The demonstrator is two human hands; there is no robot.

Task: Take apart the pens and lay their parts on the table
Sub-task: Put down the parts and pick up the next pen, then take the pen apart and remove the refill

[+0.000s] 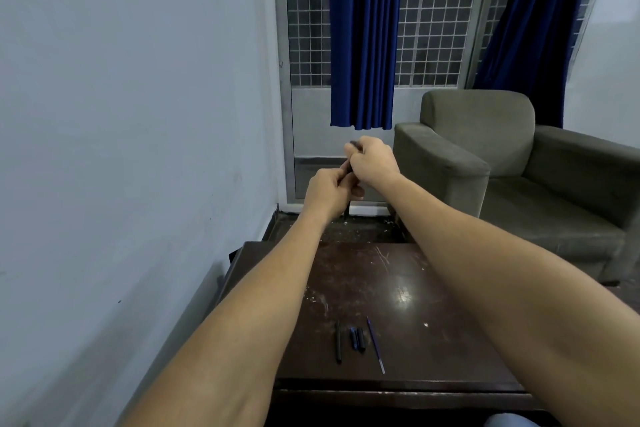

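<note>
Dark pen (pixel 350 168) in curled fingers of L hand (pixel 328 191) & R hand (pixel 374 163), above wooden table (pixel 398 274)

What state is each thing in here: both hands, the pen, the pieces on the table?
left hand: grips the pen at its lower part.
right hand: grips the pen at its upper part.
pen: held in the air beyond the table, not visibly separated.
long black piece: lying flat on the table.
two short pieces: lying side by side.
thin refill: lying flat, apart from the rest.
</note>
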